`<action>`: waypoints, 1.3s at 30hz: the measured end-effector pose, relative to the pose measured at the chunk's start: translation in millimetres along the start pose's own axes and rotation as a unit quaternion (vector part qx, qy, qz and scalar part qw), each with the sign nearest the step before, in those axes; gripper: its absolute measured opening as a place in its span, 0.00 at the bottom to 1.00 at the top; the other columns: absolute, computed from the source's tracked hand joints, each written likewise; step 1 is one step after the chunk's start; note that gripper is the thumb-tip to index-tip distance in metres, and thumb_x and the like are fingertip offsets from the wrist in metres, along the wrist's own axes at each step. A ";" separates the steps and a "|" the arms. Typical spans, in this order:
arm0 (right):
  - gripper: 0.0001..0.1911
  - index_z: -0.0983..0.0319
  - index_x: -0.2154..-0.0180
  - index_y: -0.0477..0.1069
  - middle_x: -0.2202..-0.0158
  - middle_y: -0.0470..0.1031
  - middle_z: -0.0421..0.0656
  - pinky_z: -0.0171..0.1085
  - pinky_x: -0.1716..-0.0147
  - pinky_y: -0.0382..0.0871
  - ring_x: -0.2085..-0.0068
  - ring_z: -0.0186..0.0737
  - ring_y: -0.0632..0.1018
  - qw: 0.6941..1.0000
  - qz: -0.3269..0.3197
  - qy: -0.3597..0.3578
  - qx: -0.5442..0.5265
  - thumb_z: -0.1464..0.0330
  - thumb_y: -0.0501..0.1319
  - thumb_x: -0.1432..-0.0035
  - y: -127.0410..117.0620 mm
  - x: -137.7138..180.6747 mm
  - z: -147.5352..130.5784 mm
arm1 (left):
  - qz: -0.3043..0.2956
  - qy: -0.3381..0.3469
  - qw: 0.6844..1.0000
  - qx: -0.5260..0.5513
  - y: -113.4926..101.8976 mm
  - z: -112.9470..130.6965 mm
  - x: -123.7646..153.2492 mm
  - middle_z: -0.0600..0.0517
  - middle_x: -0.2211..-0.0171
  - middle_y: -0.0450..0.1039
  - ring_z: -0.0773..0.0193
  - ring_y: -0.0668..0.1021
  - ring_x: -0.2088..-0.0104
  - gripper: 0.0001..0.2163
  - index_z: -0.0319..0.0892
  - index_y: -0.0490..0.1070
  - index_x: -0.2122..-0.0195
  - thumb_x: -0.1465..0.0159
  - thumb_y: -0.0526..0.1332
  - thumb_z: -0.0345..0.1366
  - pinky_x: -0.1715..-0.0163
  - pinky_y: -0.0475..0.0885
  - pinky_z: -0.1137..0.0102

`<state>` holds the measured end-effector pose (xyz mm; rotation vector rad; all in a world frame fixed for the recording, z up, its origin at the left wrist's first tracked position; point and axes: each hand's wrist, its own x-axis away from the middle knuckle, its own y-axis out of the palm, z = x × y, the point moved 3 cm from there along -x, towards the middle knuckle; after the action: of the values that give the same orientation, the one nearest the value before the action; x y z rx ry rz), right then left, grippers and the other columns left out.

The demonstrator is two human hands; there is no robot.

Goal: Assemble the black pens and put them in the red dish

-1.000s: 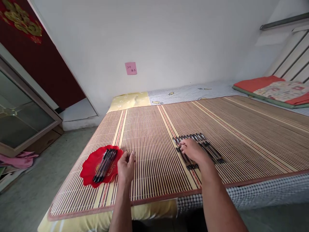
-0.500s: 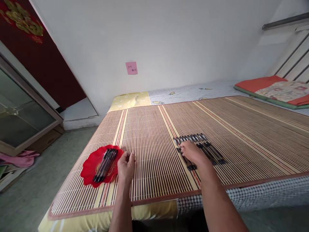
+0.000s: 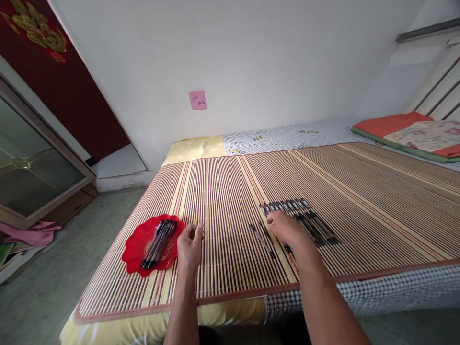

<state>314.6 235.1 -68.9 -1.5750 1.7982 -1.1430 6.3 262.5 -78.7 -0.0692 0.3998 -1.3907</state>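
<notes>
My left hand (image 3: 190, 245) rests just right of a red scalloped plate (image 3: 134, 249). Its fingers are curled in with the thumb up, and nothing shows in them. On the plate lies a bundle of dark pens (image 3: 158, 244). My right hand (image 3: 283, 226) is closed, fingertips down, at the left end of a row of short dark pieces like pen caps (image 3: 287, 206); whatever it pinches is hidden. Below that row, slim dark pen bodies (image 3: 319, 227) lie side by side, partly behind my wrist. Left of my right hand, a separate pen (image 3: 264, 242) lies slanted.
A striped bamboo mat (image 3: 223, 249) covers the bed, over yellow and checked sheets. Folded orange and floral bedding (image 3: 406, 127) lies at the far right. A pink note (image 3: 197, 100) is stuck on the white wall. A glass-fronted cabinet (image 3: 32, 167) stands at the left.
A slanted pen now lies apart, farther left of my right hand than the pens did before. Both hands have hardly moved.
</notes>
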 end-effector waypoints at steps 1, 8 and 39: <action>0.14 0.59 0.79 0.63 0.78 0.63 0.39 0.38 0.73 0.51 0.76 0.36 0.65 1.000 -0.010 0.001 0.007 0.74 0.64 0.47 3.2 0.8 -2.2 | -0.001 0.000 1.000 0.000 0.1 -0.2 -0.2 0.57 0.81 0.61 0.68 0.63 0.79 0.21 0.44 0.60 0.78 0.37 0.61 0.54 0.78 0.60 0.73; 0.16 0.59 0.76 0.63 0.75 0.68 0.40 0.36 0.75 0.55 0.75 0.37 0.70 0.997 -0.072 -0.001 0.020 0.73 0.70 0.49 24.2 3.9 -27.9 | -0.004 -0.001 1.000 -0.003 0.0 -0.5 -0.5 0.57 0.81 0.62 0.67 0.64 0.79 0.21 0.44 0.62 0.77 0.37 0.61 0.55 0.79 0.60 0.73; 0.07 0.61 0.69 0.70 0.73 0.74 0.38 0.33 0.73 0.66 0.71 0.37 0.76 0.933 -0.064 -0.139 -0.325 0.65 0.65 0.44 61.8 3.9 -88.6 | -0.318 -0.198 0.878 0.299 56.8 10.3 33.5 0.45 0.64 0.81 0.60 0.82 0.69 0.25 0.37 0.75 0.55 0.43 0.71 0.53 0.69 0.76 0.68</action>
<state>208.3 254.3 -72.6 -2.1145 2.0041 -0.3299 67.1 239.0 -92.9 0.0299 -0.4538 -2.0418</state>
